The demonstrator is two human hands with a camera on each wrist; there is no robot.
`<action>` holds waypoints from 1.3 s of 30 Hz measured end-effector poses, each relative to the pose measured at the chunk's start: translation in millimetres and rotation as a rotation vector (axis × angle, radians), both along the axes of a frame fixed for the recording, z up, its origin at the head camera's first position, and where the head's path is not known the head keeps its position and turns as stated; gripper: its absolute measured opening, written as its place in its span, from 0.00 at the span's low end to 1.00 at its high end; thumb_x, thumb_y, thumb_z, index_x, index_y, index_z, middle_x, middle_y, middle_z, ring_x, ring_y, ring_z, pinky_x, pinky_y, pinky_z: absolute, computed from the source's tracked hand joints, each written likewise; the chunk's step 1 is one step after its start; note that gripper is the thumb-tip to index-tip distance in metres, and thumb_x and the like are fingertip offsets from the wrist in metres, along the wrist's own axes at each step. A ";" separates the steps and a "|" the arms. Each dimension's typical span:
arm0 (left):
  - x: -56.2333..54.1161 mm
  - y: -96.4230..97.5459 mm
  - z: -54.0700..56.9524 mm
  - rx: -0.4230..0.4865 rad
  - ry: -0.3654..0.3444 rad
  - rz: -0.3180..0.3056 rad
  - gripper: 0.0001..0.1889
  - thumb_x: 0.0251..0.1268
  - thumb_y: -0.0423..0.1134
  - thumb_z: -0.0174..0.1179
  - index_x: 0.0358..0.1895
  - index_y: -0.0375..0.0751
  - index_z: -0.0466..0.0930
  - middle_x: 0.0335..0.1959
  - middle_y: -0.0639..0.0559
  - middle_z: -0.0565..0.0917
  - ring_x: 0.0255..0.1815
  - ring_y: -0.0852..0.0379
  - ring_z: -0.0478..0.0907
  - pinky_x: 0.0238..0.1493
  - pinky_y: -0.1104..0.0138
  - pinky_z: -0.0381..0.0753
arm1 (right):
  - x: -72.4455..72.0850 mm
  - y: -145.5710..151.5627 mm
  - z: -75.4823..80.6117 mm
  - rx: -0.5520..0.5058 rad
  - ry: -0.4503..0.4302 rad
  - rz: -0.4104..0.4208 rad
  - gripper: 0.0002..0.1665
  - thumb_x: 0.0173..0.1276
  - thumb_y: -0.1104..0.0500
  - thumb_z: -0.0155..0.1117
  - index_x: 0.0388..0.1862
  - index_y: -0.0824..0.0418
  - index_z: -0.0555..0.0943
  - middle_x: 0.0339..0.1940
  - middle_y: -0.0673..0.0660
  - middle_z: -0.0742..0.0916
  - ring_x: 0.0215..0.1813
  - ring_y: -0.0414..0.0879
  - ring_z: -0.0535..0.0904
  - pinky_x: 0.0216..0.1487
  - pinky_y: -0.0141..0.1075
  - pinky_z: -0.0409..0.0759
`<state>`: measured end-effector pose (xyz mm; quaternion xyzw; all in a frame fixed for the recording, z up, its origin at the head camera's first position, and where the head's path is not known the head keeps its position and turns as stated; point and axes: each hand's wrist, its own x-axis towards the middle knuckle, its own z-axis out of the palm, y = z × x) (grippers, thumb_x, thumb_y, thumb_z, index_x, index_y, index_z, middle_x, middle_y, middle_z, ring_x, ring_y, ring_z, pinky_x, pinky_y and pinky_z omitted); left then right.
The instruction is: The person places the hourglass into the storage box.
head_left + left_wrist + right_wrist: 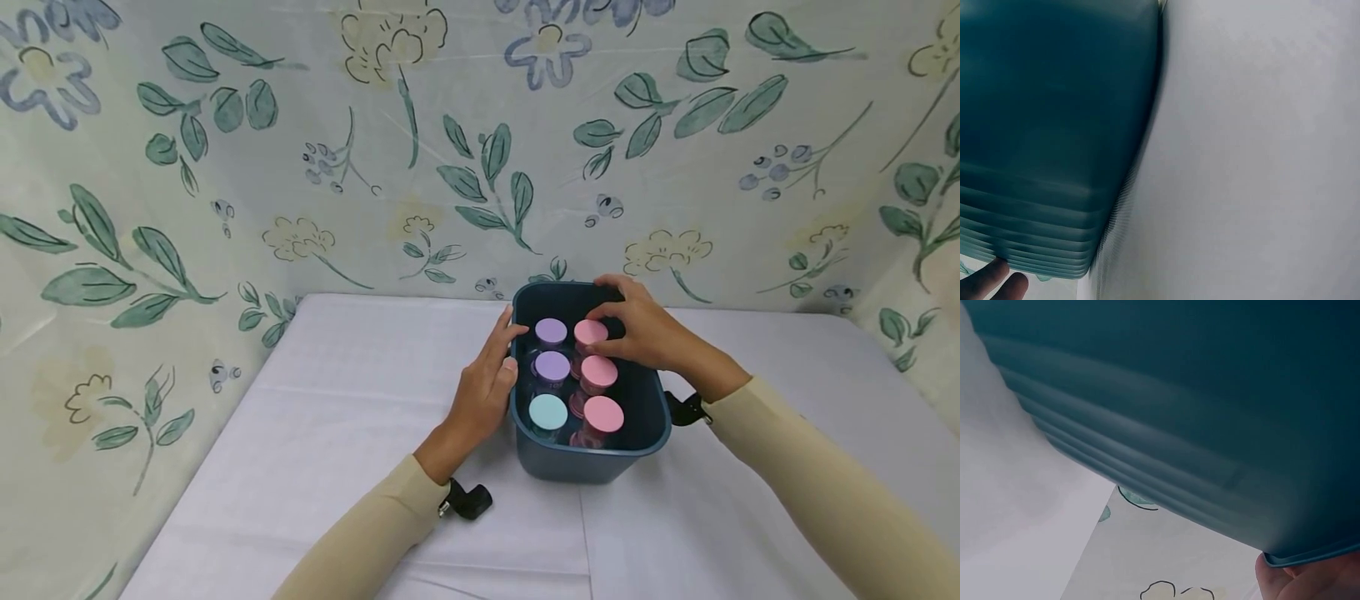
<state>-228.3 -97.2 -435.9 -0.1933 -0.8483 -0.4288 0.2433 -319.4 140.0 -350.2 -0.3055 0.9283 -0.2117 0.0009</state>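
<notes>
A dark blue-green plastic bin (588, 468) stands on the table with several small clear jars inside. Two purple-lidded jars (552, 367) and one with a pale turquoise lid (548, 412) line up on the left. Along the right are pink-lidded jars (603, 415). My right hand (647, 332) reaches over the right rim and pinches the rearmost pink-lidded jar (591, 332) between thumb and finger. Against the left rim rests my left hand (483, 385), fingers extended along the side. The wrist views mostly show the bin's ribbed outer walls (1054, 125).
White cloth covers the table (360, 400) on both sides of the bin. Behind it hangs a floral fabric backdrop (420, 192), close to the bin's far end. A black wrist camera (469, 502) sits by the left sleeve.
</notes>
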 end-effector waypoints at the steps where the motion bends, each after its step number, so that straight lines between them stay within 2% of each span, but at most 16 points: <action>1: -0.1 0.2 -0.2 0.001 0.000 -0.001 0.25 0.72 0.44 0.33 0.70 0.47 0.61 0.78 0.54 0.51 0.73 0.55 0.59 0.60 0.55 0.72 | 0.1 0.1 0.1 0.005 0.001 0.003 0.22 0.54 0.57 0.75 0.47 0.65 0.84 0.73 0.66 0.61 0.72 0.65 0.51 0.63 0.69 0.58; 13: 1.7 2.8 -2.4 -0.003 -0.023 0.008 0.27 0.73 0.49 0.30 0.70 0.48 0.61 0.78 0.56 0.50 0.73 0.57 0.59 0.60 0.56 0.73 | 1.3 -0.5 -0.5 0.022 0.002 0.013 0.24 0.51 0.57 0.77 0.47 0.66 0.85 0.72 0.67 0.61 0.71 0.65 0.51 0.64 0.68 0.58; 24: -1.7 5.9 -3.9 0.002 -0.014 0.003 0.26 0.74 0.48 0.31 0.70 0.48 0.61 0.78 0.55 0.51 0.73 0.57 0.59 0.61 0.55 0.72 | 0.0 5.2 -0.5 0.016 -0.021 0.015 0.25 0.52 0.57 0.76 0.50 0.65 0.84 0.72 0.66 0.60 0.71 0.64 0.50 0.63 0.69 0.57; 31: 0.5 4.3 -4.2 -0.006 -0.024 -0.003 0.24 0.73 0.43 0.34 0.70 0.49 0.61 0.78 0.56 0.50 0.73 0.57 0.59 0.61 0.54 0.72 | 1.4 6.1 -4.7 0.007 -0.033 0.011 0.28 0.54 0.55 0.75 0.54 0.65 0.83 0.72 0.65 0.60 0.71 0.64 0.50 0.61 0.70 0.61; 39: 0.7 -1.6 -6.4 -0.005 -0.013 -0.004 0.24 0.73 0.42 0.36 0.70 0.50 0.62 0.78 0.55 0.52 0.73 0.57 0.60 0.62 0.54 0.71 | 0.2 3.1 -8.2 -0.022 -0.025 0.023 0.25 0.57 0.53 0.72 0.53 0.62 0.84 0.73 0.65 0.61 0.72 0.64 0.51 0.60 0.70 0.61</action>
